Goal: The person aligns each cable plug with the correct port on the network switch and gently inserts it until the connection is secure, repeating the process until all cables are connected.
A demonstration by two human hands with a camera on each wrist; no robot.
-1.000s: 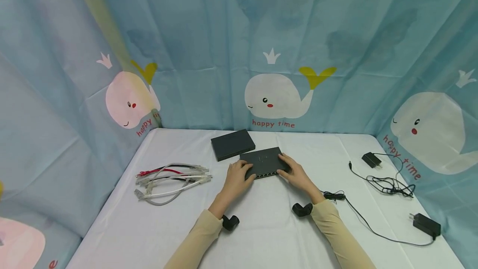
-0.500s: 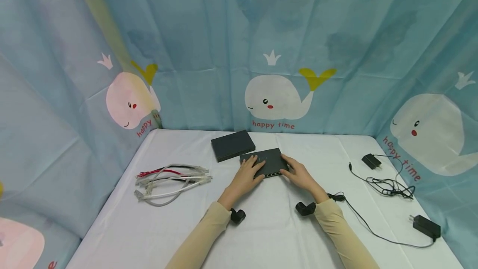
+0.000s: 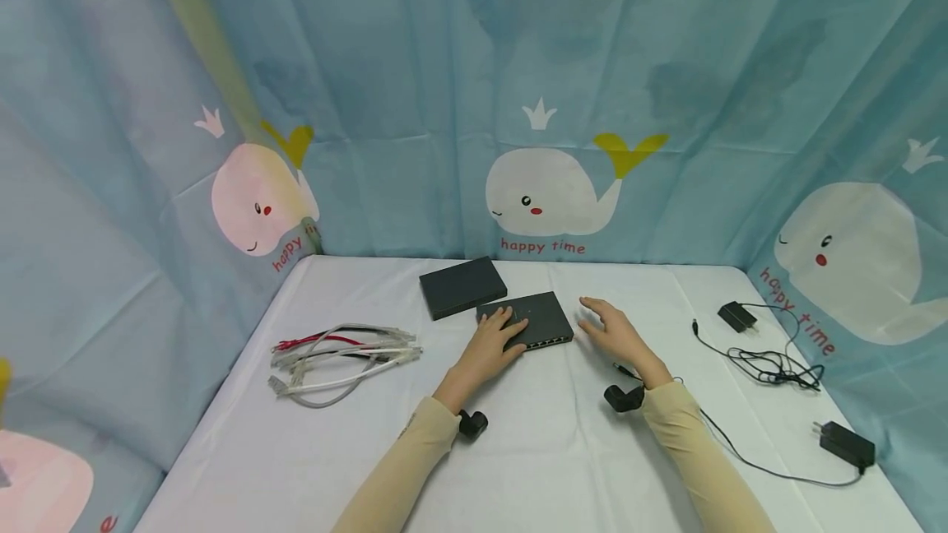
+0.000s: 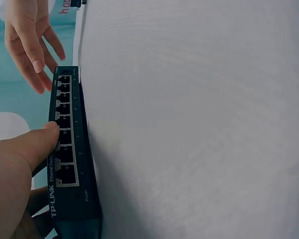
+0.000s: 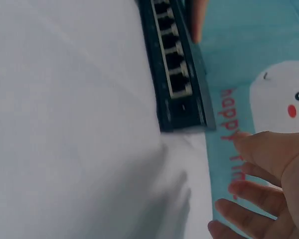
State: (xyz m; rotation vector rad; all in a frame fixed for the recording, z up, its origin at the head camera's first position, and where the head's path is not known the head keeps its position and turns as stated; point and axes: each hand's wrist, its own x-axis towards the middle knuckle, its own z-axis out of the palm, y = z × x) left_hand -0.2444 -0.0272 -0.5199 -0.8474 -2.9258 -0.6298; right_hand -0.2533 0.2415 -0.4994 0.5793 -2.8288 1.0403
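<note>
A black TP-LINK Ethernet switch (image 3: 550, 319) lies flat on the white table, its row of ports (image 4: 65, 122) facing the person. My left hand (image 3: 485, 350) rests on its left part, fingers spread over the top and the thumb at the front edge. Off the switch's right side, my right hand (image 3: 619, 339) hovers with fingers loosely extended, holding nothing. The right wrist view shows a gap between that hand (image 5: 274, 184) and the switch's end. Behind and to the left, a second flat black box (image 3: 462, 287) lies close to the switch.
Left of the hands is a bundle of network cables (image 3: 344, 360) in grey, white, red and black. At right lie a power adapter (image 3: 736, 317) with a tangled cord (image 3: 773, 368) and a larger adapter (image 3: 847, 446), whose lead runs under the right forearm. A whale-print curtain (image 3: 415, 187) hangs behind.
My left hand has slid right and farther onto the switch's top. My right hand has let go of the switch's right end and moved away to the right. The switch has barely moved.
</note>
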